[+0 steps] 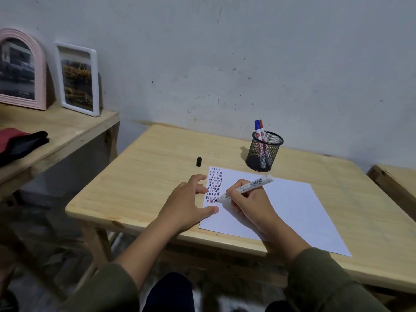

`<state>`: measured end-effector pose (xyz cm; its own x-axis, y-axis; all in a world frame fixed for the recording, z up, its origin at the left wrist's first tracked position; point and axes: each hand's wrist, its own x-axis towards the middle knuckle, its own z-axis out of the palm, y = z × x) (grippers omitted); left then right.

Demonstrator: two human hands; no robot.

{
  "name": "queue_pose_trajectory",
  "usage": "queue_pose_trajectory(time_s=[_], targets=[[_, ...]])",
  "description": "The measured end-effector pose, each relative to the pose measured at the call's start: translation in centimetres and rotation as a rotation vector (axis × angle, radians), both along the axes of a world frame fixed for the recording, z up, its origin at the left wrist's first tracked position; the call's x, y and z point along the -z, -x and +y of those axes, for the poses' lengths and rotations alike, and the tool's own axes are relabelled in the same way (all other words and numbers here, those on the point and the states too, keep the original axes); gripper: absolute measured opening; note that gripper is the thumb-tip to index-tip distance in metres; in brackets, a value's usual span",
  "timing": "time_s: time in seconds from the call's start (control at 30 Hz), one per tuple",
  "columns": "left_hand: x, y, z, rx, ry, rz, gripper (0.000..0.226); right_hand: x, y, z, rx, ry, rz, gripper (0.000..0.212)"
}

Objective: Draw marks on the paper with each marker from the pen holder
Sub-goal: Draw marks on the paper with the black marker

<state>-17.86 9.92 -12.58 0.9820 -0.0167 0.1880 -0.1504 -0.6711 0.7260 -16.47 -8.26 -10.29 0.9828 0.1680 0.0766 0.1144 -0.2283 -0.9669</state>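
A white sheet of paper lies on the wooden table, with rows of short red, blue and black marks in a column at its left edge. My right hand grips a white marker whose black tip touches the paper at the bottom of the marks. My left hand rests flat with fingers spread, thumb and fingertips on the paper's left edge. A black mesh pen holder behind the paper holds a blue-capped and a red-capped marker. A black cap stands on the table.
A higher wooden bench at the left carries two picture frames and folded red and black cloth. Another wooden surface shows at the right edge. A grey wall runs close behind the table.
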Motion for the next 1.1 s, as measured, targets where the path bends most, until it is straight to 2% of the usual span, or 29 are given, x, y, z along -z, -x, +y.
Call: queue_pose_trajectory(time_s=[0.5,0.67,0.77,0.87,0.97,1.1], targets=[[-0.2,0.1,0.0,-0.004,-0.008,0.005,0.083,0.1,-0.1,-0.1,-0.011,0.029,0.016,0.015],[-0.3,0.1,0.0,0.012,-0.006,0.014,0.083,-0.2,-0.4,-0.3,0.036,-0.124,0.045,0.015],[-0.7,-0.1,0.1,0.003,0.081,0.016,0.075,-0.7,-0.8,-0.5,0.053,-0.244,0.026,0.018],[-1.4,-1.4,0.4,-0.077,0.191,-0.051,0.055,-1.2,-1.4,-0.5,0.053,-0.321,0.020,0.020],[-2.5,-3.7,0.8,-0.146,0.144,-0.122,0.043,-1.9,-2.2,-0.5,0.048,-0.364,0.012,0.019],[-3.2,-7.0,1.2,-0.151,0.065,-0.058,0.044,-2.7,-3.0,-0.5,0.021,-0.370,-0.006,0.016]])
